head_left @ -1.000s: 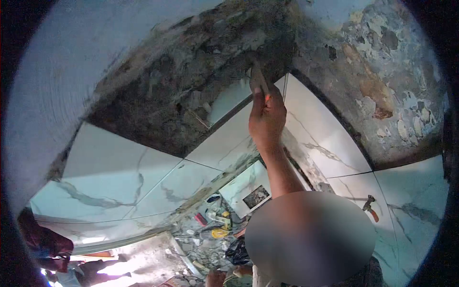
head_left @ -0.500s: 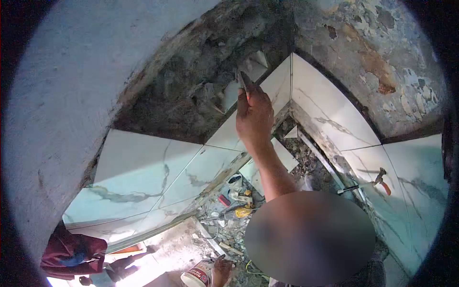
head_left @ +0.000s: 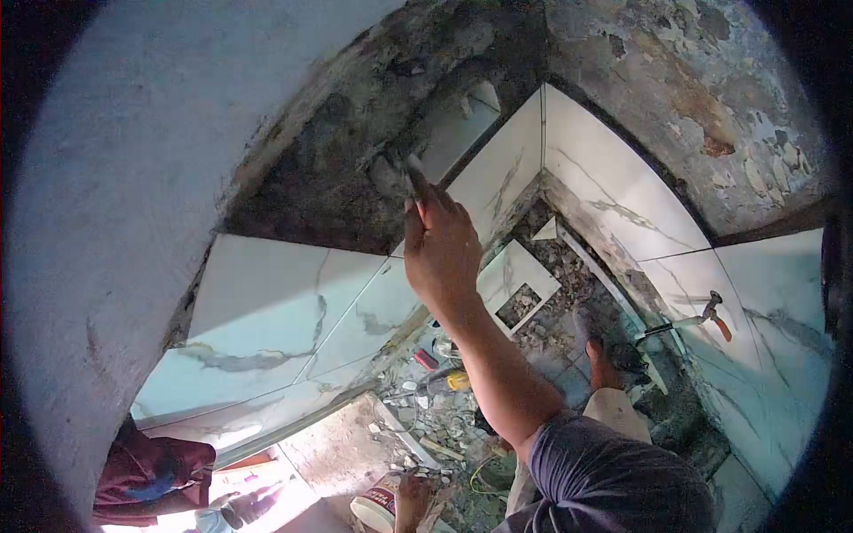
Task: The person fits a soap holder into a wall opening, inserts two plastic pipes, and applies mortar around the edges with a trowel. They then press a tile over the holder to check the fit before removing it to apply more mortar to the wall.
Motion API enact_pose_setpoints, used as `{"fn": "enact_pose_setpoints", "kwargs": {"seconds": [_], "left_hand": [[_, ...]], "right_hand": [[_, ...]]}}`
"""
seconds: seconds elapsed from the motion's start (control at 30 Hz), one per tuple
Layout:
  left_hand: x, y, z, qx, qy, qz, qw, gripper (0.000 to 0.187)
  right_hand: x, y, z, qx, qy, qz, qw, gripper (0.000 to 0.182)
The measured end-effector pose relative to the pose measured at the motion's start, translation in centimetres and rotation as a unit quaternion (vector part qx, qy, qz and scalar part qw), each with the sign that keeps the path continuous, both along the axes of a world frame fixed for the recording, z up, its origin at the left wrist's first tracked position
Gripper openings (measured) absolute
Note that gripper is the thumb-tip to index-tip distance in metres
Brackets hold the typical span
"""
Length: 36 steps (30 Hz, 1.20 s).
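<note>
Grey bare wall (head_left: 306, 191), rough, above white marbled tiles (head_left: 267, 275). One right hand (head_left: 418, 191), fingers pinched on a small flat tool (head_left: 413, 163), blurred, at that wall just above the tile edge. One left hand (head_left: 411, 500), low, beside a white bucket (head_left: 377, 504); grip cannot be told. One tap (head_left: 713, 306), right-hand wall.

one bucket (head_left: 375, 506), one tap (head_left: 712, 307)

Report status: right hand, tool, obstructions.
Right hand raised, gripping a small tool. Tool tip at the rough dark wall; contact unclear. Rubble on the floor below; nothing visible blocking the hand.
</note>
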<state>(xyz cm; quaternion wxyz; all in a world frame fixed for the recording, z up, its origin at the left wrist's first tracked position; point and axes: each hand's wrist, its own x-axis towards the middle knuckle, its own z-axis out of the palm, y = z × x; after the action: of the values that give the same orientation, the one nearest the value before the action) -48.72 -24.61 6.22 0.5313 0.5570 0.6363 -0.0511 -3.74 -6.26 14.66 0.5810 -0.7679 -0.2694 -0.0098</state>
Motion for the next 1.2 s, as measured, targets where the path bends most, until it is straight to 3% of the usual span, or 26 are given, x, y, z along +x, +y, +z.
{"fn": "enact_pose_setpoints", "kwargs": {"seconds": [0.07,0.1,0.17,0.3,0.37,0.4,0.47,0.5,0.57,0.6,0.63,0.67,0.7,0.73,0.8,0.9,0.97,1.03,1.13,1.2], "left_hand": [[-0.2,0.5,-0.5,0.031,0.183,-0.185,0.965,0.044],[-0.3,0.3,-0.5,0.032,0.184,-0.185,0.965,0.044],[1.0,0.0,0.5,0.078,0.027,-0.052,0.995,0.043],[0.5,-0.3,0.9,0.007,-0.078,0.056,0.995,0.044],[0.7,-0.6,1.1,-0.002,-0.139,0.147,0.979,0.045],[0.6,-0.7,1.3,0.000,-0.137,0.149,0.979,0.045],[2.1,-0.4,2.2,0.086,-0.038,-0.017,0.995,0.046],[3.0,-0.1,2.9,0.087,-0.038,-0.015,0.995,0.046],[5.2,0.4,5.0,0.090,0.068,-0.102,0.988,0.046],[4.9,0.2,4.7,0.092,0.069,-0.099,0.988,0.046],[4.3,-0.1,4.1,0.084,0.050,-0.061,0.993,0.045],[3.9,-0.4,3.7,0.074,0.032,-0.023,0.996,0.044],[3.8,-0.7,3.6,0.075,0.032,-0.021,0.996,0.044],[3.8,-0.8,3.7,0.100,0.032,-0.043,0.994,0.044],[3.5,-1.0,3.6,0.126,0.032,-0.064,0.989,0.044],[2.6,-1.4,3.3,0.141,0.017,-0.079,0.987,0.045],[2.9,-1.5,3.7,0.095,-0.045,0.000,0.994,0.045],[5.3,-1.3,6.4,0.099,-0.011,-0.032,0.994,0.045],[6.2,-1.1,7.3,0.103,0.005,-0.062,0.993,0.044],[6.0,-1.3,7.0,0.101,-0.012,-0.056,0.993,0.043]], "right_hand": [[-0.3,0.2,0.3,0.011,0.014,0.011,1.000,0.029],[-0.5,0.1,0.7,0.012,0.015,0.011,1.000,0.029],[-0.9,0.0,1.7,0.021,0.041,0.022,0.999,0.021],[-1.3,0.2,1.0,0.027,0.040,0.035,0.998,0.017],[-0.9,-0.2,1.1,0.040,0.195,0.081,0.977,0.017],[-0.8,-0.4,1.1,0.041,0.197,0.083,0.976,0.017],[-0.3,-0.8,1.1,0.110,0.306,0.127,0.937,0.020],[-0.3,-0.8,0.8,0.111,0.306,0.130,0.936,0.020],[-0.6,-0.4,-0.5,0.151,0.407,0.150,0.888,0.026],[-0.9,0.0,-1.1,0.152,0.406,0.154,0.888,0.026],[-1.2,0.3,-1.7,0.245,0.443,0.153,0.849,0.027],[-1.5,0.5,-2.3,0.334,0.476,0.150,0.800,0.028],[-1.6,0.4,-2.4,0.352,0.561,0.162,0.732,0.029],[-1.9,0.8,-2.4,0.353,0.561,0.163,0.731,0.029],[-2.8,1.8,-2.1,0.372,0.457,0.096,0.802,0.021],[-2.5,1.6,-0.3,0.329,0.474,0.106,0.810,0.020],[-2.0,2.0,-0.5,0.311,0.475,0.126,0.814,0.020],[-1.6,1.9,-1.0,0.291,0.475,0.146,0.818,0.020],[-0.7,1.3,-1.3,0.309,0.503,0.185,0.786,0.018],[-0.4,0.4,-1.2,0.359,0.560,0.209,0.717,0.021]]}}
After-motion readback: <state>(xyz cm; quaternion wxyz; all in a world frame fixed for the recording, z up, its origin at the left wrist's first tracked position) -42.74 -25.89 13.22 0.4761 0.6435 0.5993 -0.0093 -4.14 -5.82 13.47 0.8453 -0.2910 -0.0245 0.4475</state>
